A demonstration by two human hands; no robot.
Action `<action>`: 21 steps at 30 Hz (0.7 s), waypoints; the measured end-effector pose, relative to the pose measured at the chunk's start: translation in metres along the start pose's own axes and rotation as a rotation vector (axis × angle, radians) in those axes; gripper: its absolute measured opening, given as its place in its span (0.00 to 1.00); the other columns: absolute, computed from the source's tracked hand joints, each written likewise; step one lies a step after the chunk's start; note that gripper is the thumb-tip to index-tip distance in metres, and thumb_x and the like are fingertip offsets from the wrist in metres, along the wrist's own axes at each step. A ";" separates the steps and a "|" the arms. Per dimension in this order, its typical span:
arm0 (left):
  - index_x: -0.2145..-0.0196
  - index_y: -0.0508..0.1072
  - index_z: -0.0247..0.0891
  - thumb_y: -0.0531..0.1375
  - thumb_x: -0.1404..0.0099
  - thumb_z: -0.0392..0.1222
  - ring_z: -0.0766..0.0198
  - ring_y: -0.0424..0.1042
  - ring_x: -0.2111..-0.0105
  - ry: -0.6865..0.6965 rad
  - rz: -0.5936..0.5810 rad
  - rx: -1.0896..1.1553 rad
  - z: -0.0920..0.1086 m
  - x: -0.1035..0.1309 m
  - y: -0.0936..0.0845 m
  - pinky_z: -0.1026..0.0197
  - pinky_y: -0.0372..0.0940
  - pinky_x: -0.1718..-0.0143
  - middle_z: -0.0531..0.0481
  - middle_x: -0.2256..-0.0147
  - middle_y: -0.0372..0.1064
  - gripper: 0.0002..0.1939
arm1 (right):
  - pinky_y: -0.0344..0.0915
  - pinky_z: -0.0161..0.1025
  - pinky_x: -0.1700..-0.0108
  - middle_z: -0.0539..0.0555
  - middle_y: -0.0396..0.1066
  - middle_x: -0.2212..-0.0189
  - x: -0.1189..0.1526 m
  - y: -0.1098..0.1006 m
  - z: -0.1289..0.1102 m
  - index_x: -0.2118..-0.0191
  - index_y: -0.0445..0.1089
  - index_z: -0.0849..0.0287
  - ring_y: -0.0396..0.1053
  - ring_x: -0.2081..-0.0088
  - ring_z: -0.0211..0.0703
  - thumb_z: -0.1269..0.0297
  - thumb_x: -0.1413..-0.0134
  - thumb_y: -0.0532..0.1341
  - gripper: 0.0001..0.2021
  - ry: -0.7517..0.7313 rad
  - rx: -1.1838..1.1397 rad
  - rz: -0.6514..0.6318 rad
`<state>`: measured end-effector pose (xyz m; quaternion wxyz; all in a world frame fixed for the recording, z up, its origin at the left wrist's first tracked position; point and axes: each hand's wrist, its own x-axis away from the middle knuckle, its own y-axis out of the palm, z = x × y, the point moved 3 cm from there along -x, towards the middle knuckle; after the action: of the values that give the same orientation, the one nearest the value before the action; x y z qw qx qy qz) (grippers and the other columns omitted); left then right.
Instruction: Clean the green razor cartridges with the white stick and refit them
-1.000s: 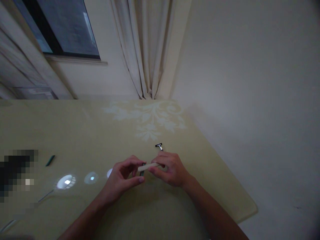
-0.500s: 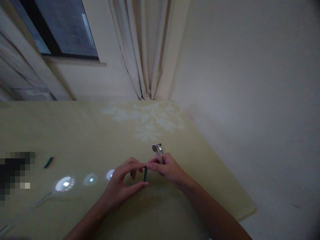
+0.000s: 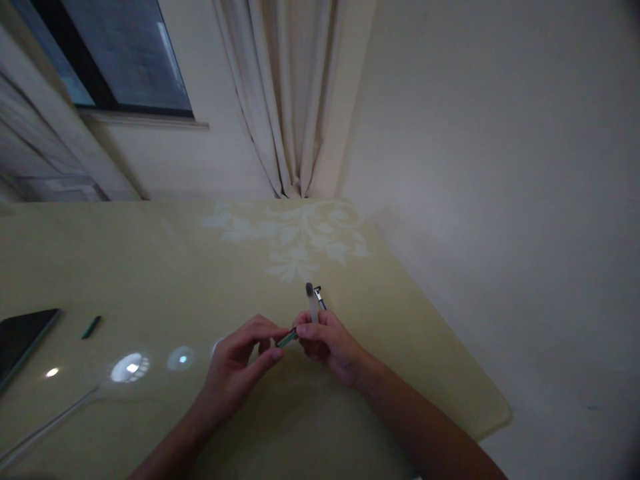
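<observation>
A short green strip with dark edges (image 3: 287, 339) spans the gap between my two hands at a slant. My left hand (image 3: 239, 363) pinches its lower end between thumb and fingers. The fingertips of my right hand (image 3: 327, 340) touch its upper end. That same hand is closed around a toothbrush (image 3: 312, 300) with a clear neck and dark bristles, its handle hidden in the palm. Right beside the brush head a silver razor (image 3: 319, 297) shows past my fingers; whether it is held or lies on the table I cannot tell.
A second small green strip (image 3: 91, 327) lies on the glossy yellowish table (image 3: 165, 273). Further left are a dark flat device (image 3: 25, 337) and a white cable (image 3: 47, 427). A wall (image 3: 490, 200) runs along the table's right edge; a curtain (image 3: 290, 100) hangs behind.
The green strip has turned from nearly upright to slanting, its top towards my right hand. My left hand has shifted slightly left, and the toothbrush stands more upright.
</observation>
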<state>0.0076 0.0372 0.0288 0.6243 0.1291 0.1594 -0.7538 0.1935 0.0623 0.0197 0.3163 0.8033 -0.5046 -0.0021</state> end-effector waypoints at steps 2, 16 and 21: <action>0.57 0.86 0.45 0.70 0.30 0.44 0.60 0.75 0.67 0.000 0.040 0.027 0.000 -0.001 -0.003 0.61 0.68 0.66 0.48 0.67 0.77 0.06 | 0.35 0.36 0.78 0.39 0.53 0.83 0.001 0.001 -0.001 0.71 0.72 0.60 0.43 0.81 0.30 0.56 0.59 0.77 0.17 0.012 0.022 -0.043; 0.60 0.84 0.42 0.64 0.26 0.52 0.61 0.70 0.64 -0.161 -0.181 0.210 -0.010 -0.003 -0.003 0.61 0.65 0.62 0.49 0.64 0.71 0.13 | 0.35 0.37 0.77 0.40 0.54 0.85 0.005 0.005 0.001 0.71 0.77 0.63 0.44 0.82 0.29 0.55 0.52 0.76 0.16 0.012 0.146 -0.189; 0.59 0.82 0.42 0.63 0.25 0.52 0.60 0.70 0.63 -0.176 -0.214 0.210 -0.009 0.000 -0.003 0.60 0.65 0.60 0.48 0.63 0.70 0.13 | 0.36 0.37 0.77 0.40 0.55 0.85 0.005 0.007 0.001 0.73 0.76 0.62 0.44 0.82 0.29 0.54 0.56 0.77 0.16 0.025 0.146 -0.176</action>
<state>0.0050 0.0412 0.0211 0.5352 0.1094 0.0375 -0.8368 0.1903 0.0555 0.0240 0.2618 0.8654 -0.4270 0.0167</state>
